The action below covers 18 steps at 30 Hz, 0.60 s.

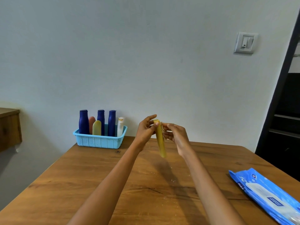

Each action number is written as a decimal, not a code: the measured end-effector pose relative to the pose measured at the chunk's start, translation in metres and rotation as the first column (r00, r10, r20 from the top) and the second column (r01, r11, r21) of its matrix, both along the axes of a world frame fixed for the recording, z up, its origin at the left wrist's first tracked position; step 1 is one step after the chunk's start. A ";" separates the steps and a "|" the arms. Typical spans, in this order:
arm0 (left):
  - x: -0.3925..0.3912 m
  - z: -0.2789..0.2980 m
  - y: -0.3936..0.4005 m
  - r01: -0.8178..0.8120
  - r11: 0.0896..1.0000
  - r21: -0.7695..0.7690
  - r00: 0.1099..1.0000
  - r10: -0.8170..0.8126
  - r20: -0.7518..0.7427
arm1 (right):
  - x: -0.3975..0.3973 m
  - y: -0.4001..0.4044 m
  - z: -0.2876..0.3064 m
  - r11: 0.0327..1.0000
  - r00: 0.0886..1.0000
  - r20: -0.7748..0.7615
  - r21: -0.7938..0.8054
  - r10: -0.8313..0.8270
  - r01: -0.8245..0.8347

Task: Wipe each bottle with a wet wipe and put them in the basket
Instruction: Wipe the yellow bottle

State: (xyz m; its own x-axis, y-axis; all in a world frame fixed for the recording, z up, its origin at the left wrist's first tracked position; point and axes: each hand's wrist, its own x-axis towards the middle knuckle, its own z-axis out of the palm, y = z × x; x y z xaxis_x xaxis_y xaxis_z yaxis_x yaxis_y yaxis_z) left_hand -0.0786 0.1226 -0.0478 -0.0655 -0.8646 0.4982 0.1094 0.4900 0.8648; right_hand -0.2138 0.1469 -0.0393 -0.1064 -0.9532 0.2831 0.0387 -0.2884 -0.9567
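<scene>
A slim yellow bottle [160, 140] hangs in the air above the table's middle, cap end up. My left hand [145, 131] grips its top end. My right hand [176, 135] presses a thin, crumpled wet wipe [162, 129] against the bottle's upper side. At the far left corner stands a light blue basket [99, 141]. It holds three dark blue bottles [83, 122], a pale yellow bottle [96, 128], a pinkish one [91, 121] and a white one [120, 126], all upright.
A blue pack of wet wipes [266, 194] lies at the right edge of the wooden table [81, 184]. The wall stands right behind the basket. A wooden cabinet [9, 127] is at the left, a dark doorway at the right.
</scene>
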 end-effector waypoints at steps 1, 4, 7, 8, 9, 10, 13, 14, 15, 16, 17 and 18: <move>0.000 0.001 0.001 0.007 1.000 -0.003 1.000 -0.007 -0.012 | 0.002 -0.002 -0.003 0.999 0.997 -0.056 -0.019 -0.044 0.043; 0.003 0.006 0.003 0.033 0.999 -0.014 0.997 -0.033 -0.064 | 0.002 -0.006 -0.014 0.995 0.988 -0.114 -0.001 -0.103 0.103; 0.005 0.007 0.004 0.058 0.998 0.000 0.993 -0.057 -0.105 | -0.005 -0.007 -0.019 0.988 0.999 0.004 0.149 -0.044 0.043; 0.005 0.006 0.004 0.071 0.997 0.009 0.993 -0.070 -0.100 | -0.007 -0.006 -0.018 0.984 0.999 0.039 0.175 -0.037 0.029; 0.004 0.004 0.004 0.087 0.996 0.019 0.993 -0.085 -0.085 | -0.007 -0.006 -0.015 0.983 0.997 0.072 0.181 -0.029 0.016; 0.002 0.003 0.003 0.107 0.994 0.030 0.992 -0.105 -0.067 | -0.006 -0.005 -0.011 0.985 0.994 0.112 0.171 -0.015 -0.005; -0.002 0.000 0.004 0.141 0.989 0.043 0.989 -0.139 -0.046 | -0.002 0.000 0.005 0.989 0.951 0.297 0.093 0.083 -0.116; -0.002 0.001 0.004 0.142 0.989 0.040 0.989 -0.139 -0.055 | 0.000 0.002 0.010 0.986 0.922 0.368 0.059 0.124 -0.157; -0.002 0.002 0.005 0.138 0.990 0.038 0.989 -0.136 -0.064 | 0.001 0.004 0.014 0.981 0.895 0.416 0.029 0.162 -0.191; -0.001 0.002 0.005 0.133 0.991 0.035 0.989 -0.130 -0.070 | 0.002 0.005 0.016 0.977 0.882 0.433 0.012 0.187 -0.213; 0.000 0.003 0.006 0.127 0.991 0.031 0.990 -0.124 -0.073 | 0.003 0.006 0.017 0.975 0.883 0.425 0.009 0.199 -0.224; 0.000 0.003 0.006 0.122 0.992 0.028 0.990 -0.120 -0.074 | 0.003 0.006 0.016 0.974 0.895 0.400 0.022 0.199 -0.226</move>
State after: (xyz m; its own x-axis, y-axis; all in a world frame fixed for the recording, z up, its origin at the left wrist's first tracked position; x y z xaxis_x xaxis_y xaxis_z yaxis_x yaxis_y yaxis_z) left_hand -0.0783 0.1289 -0.0445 -0.1356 -0.8680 0.4776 0.2292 0.4415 0.8675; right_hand -0.2106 0.1530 -0.0232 0.0115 -0.9805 0.1962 0.4684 -0.1680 -0.8674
